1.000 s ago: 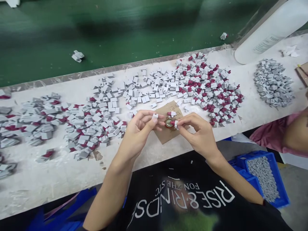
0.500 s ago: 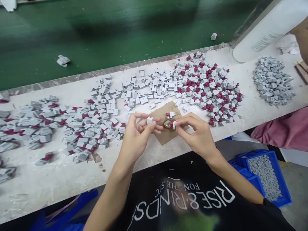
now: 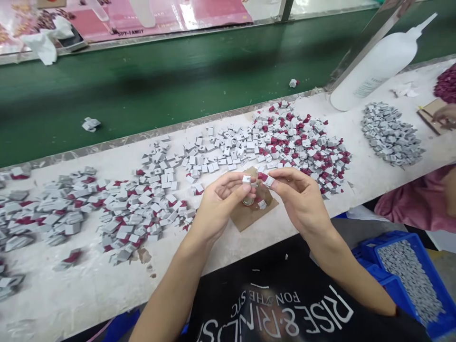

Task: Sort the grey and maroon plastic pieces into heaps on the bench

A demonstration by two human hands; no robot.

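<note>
Between thumb and fingers, my left hand [image 3: 224, 202] pinches a small light-grey plastic block [image 3: 246, 180]. My right hand [image 3: 301, 192] grips a grey-and-maroon plastic piece [image 3: 265, 179], its maroon end turned toward the left hand's block. The two pieces are close, with a narrow space between them. Under the hands lies a brown cardboard square [image 3: 249, 221] bearing a small round metal cap [image 3: 248, 201], partly covered by my fingers. Another small grey piece [image 3: 262, 204] rests on the cardboard beside the cap.
Loose grey blocks [image 3: 228, 147] and maroon-and-grey pieces [image 3: 306, 137] spread behind the hands, with more [image 3: 135, 213] at left. A white squeeze bottle [image 3: 374, 71] leans at back right near a grey heap [image 3: 392, 135]. Another person's hand [image 3: 445, 114] is at far right. A blue crate [image 3: 436, 289] stands below.
My right hand has lifted the grey-and-maroon piece away from the cap and brought it up near the block in my left hand. The head view has tilted up, showing more of the back.
</note>
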